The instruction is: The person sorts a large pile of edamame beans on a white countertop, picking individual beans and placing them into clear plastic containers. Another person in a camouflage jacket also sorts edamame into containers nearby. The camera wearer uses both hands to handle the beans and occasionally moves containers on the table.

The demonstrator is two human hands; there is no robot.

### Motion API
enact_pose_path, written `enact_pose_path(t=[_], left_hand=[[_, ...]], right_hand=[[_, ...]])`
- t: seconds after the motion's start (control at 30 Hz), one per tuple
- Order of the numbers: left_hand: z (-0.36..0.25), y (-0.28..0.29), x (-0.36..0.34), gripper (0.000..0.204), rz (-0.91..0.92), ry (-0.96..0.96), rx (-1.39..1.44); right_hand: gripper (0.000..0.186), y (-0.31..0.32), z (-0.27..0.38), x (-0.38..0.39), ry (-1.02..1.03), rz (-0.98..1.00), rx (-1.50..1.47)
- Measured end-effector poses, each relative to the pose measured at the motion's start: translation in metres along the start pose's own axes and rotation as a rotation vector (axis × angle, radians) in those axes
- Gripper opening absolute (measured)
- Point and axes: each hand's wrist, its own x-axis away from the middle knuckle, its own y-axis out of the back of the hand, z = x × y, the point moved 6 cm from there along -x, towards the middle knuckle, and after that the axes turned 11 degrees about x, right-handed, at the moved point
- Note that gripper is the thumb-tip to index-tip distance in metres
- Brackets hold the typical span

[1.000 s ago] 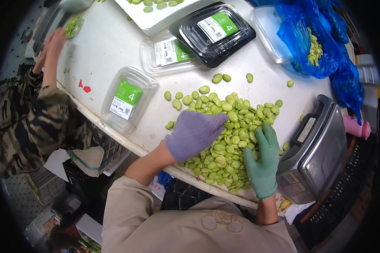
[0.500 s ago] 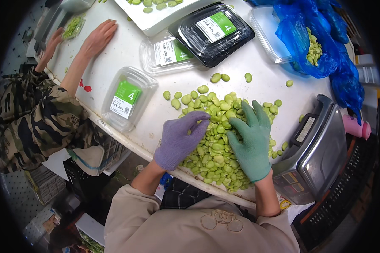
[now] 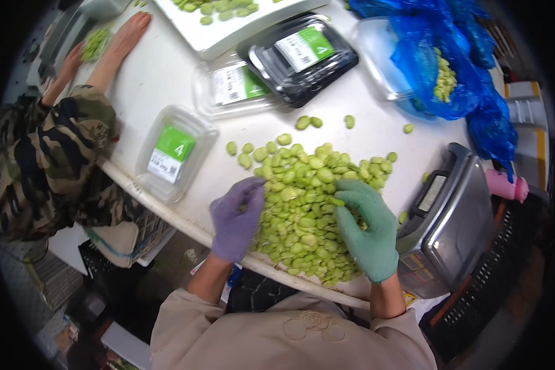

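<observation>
White table [image 3: 166, 74] with green beans [image 3: 302, 209], lidded trays [image 3: 172, 151], scale [image 3: 450, 222].

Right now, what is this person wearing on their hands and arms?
The left hand wears a purple knit glove, the right hand a green one. Both cover the fingers fully. Beige sleeves are pushed up, leaving the forearms bare.

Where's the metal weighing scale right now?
In the head view, the metal weighing scale sits at the white table's right edge, just right of the green-gloved right hand and below the blue plastic bag.
</observation>
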Motion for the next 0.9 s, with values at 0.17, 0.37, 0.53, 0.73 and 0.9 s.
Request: enact_pose_path(t=[0.17,0.37,0.53,0.73,0.9], left_hand=[[0.011,0.002,0.0,0.017,-0.02,-0.062,0.037],[0.002,0.001,-0.003,0.018,-0.03,-0.15,-0.002],[0.008,0.017,0.006,0.024,-0.005,-0.108,-0.072],[0.007,0.037,0.007,0.039,0.046,-0.057,-0.351],[0.021,0.042,0.002,0.044,0.149,0.097,-0.343]], right_hand=[[0.025,0.099,0.0,-0.02,-0.005,-0.25,0.419],[0.035,0.183,-0.044,-0.076,0.054,-0.521,0.672],[0.045,0.1,-0.012,-0.014,-0.098,-0.155,0.417],[0.058,0.035,-0.062,0.016,-0.266,-0.05,0.489],[0.071,0.013,-0.077,0.016,-0.402,-0.026,0.224]])
